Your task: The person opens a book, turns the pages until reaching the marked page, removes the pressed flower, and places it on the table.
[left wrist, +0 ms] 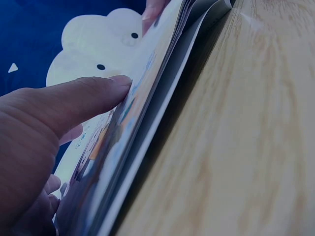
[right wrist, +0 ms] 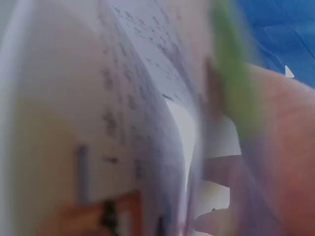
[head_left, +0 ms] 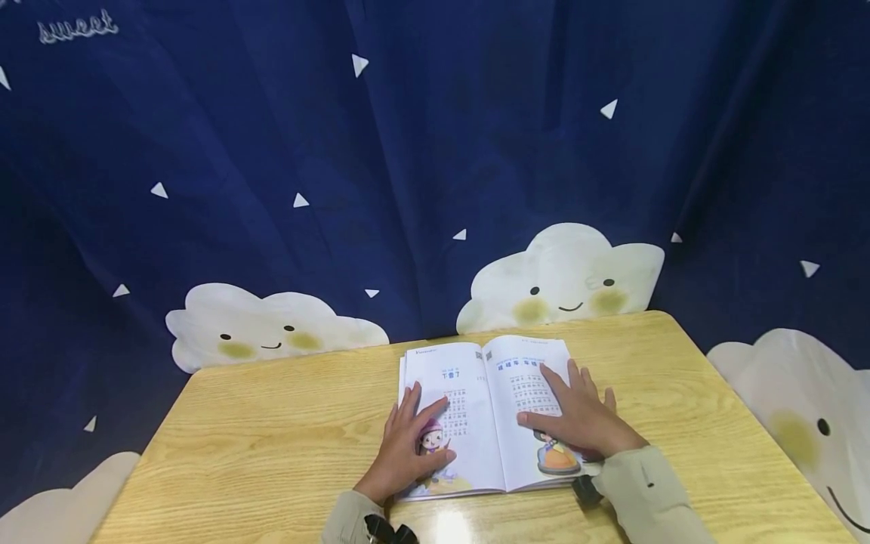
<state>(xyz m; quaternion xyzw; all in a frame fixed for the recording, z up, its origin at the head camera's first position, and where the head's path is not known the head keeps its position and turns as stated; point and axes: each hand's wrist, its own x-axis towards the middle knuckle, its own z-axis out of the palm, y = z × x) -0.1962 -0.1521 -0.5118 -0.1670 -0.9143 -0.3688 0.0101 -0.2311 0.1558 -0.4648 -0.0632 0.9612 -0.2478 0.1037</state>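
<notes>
Your book (head_left: 484, 423) is lying open mid-table (head_left: 285, 431), a bit right of centre, near edge toward you. Looks like a light paperback: thin, bendy pages that'd crease or tear if you yank, and probably a bit slick. I'd lift one sheet by its outer far corner and leave a palm on the other side, since it might spring shut.

Your left hand (head_left: 409, 446) is spread on the left page, thumb resting near the bottom picture. Your right hand (head_left: 583, 415) is spread over the right page, covering its outer edge, so that side's blocked. Right wrist view's too blurry to tell how the fingertips meet the paper.

Watch the black gadget (head_left: 586, 491) by your right cuff (head_left: 639, 476), it's right at the near corner. Curtain (head_left: 421, 166) hangs behind the far edge.
</notes>
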